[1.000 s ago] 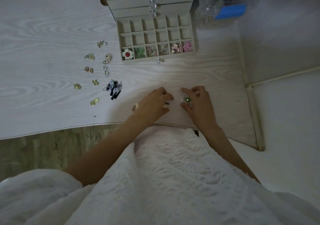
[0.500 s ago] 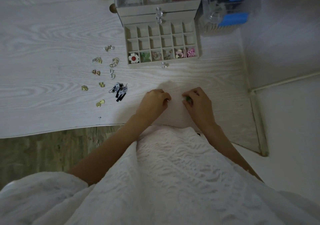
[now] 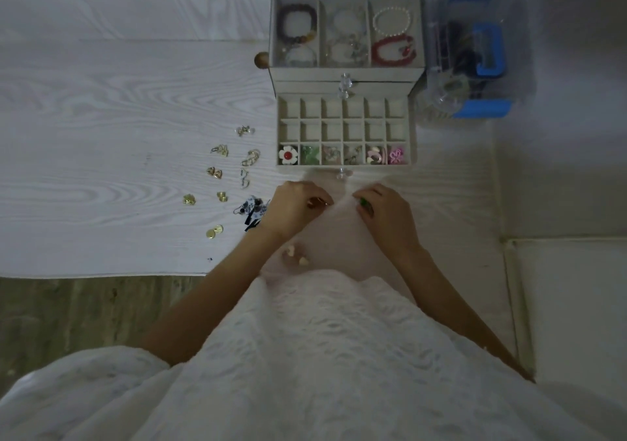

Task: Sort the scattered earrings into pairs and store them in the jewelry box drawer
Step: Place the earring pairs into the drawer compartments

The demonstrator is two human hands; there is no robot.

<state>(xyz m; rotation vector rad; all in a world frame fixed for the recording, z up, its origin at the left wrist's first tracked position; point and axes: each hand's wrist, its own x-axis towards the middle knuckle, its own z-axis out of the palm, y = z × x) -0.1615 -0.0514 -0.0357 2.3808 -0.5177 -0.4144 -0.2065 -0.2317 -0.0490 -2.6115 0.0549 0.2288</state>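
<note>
Right hand [image 3: 386, 215] grip pinched on green earring [image 3: 364, 203]; left hand [image 3: 293, 208] clenched around something small.

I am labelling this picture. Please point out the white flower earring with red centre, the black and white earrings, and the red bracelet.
white flower earring [image 3: 288, 154], head view, red centre.
black and white earrings [image 3: 252, 207], head view, middle.
red bracelet [image 3: 377, 51], head view, left side.

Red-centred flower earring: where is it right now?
Head view: the flower earring sits in the open drawer, front row, leftmost compartment, beside the green earring.
</note>
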